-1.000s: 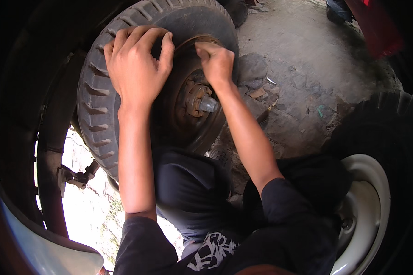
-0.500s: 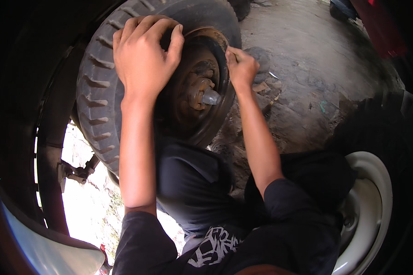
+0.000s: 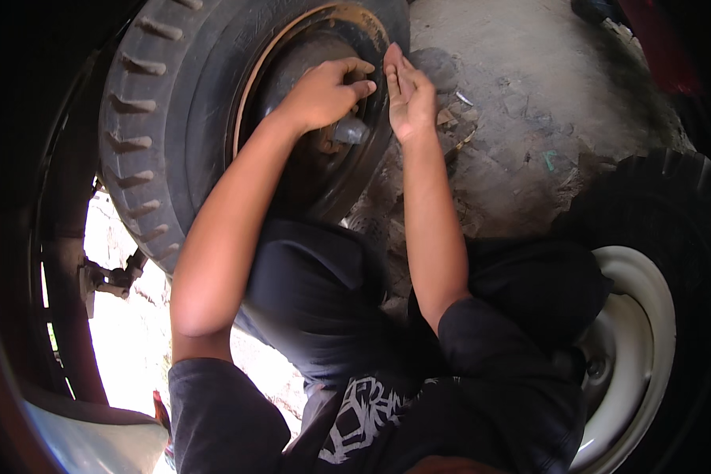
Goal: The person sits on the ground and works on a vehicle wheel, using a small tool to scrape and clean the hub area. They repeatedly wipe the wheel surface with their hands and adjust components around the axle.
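A large black tyre (image 3: 205,103) with deep tread blocks stands upright in front of me. Inside it sits a rusty rim ring (image 3: 367,24), around a dark wheel centre with a grey hub end (image 3: 351,130). My left hand (image 3: 324,93) is over the wheel centre, thumb and forefinger apart and pointing right, with nothing visible between them. Its other fingers are partly hidden. At the right edge of the wheel, my right hand (image 3: 412,99) has its palm turned up and fingers stretched toward the rim. It holds nothing that I can see.
Behind on the right is another tyre (image 3: 648,189) with a cream-white wheel rim (image 3: 648,300). Rubble and scraps lie on the dirt floor (image 3: 513,110). A metal linkage (image 3: 110,276) shows at the left, and a pale curved panel (image 3: 95,442) at the lower left.
My left hand has come off the tyre's top and moved right and down over the wheel centre. My right hand's closed fingers have straightened. The wheel sits further left in view.
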A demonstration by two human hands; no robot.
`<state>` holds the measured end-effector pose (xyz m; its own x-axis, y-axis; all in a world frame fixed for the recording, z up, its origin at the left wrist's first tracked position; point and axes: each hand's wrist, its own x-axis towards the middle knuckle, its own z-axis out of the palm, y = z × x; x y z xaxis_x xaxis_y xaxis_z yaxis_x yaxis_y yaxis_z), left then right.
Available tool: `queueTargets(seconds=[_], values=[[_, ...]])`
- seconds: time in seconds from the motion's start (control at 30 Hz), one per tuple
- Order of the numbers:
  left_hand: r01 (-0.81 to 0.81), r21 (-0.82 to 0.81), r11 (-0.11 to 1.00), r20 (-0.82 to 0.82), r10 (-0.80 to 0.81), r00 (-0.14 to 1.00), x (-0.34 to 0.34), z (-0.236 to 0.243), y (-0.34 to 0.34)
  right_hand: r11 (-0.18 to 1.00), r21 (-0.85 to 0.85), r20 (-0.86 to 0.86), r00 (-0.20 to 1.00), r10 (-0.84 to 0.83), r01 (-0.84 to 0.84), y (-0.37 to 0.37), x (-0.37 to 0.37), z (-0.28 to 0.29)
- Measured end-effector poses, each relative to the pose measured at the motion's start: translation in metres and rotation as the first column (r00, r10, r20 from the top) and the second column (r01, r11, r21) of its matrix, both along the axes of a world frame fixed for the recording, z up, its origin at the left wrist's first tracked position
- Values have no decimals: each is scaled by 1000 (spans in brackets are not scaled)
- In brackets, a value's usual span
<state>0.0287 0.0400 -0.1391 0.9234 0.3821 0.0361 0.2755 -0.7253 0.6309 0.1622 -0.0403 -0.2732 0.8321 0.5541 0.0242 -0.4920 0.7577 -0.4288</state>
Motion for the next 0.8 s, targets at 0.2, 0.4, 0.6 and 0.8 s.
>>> queueTargets(seconds=[0.2,0.4,0.6,0.8], values=[[-96,-204,974,32,105,994,6,-24,26,960,-259,245,969,-41,106,-5,-17,32],[-40,-267,963,345,134,929,15,-22,28,966,-226,478,879,-4,127,-17,-17,47],[15,-110,994,313,20,950,8,13,31,994,-107,441,896,41,7,-25,-27,66],[47,-220,974,279,17,960,31,1,36,988,-149,172,985,-13,39,-15,-32,34]])
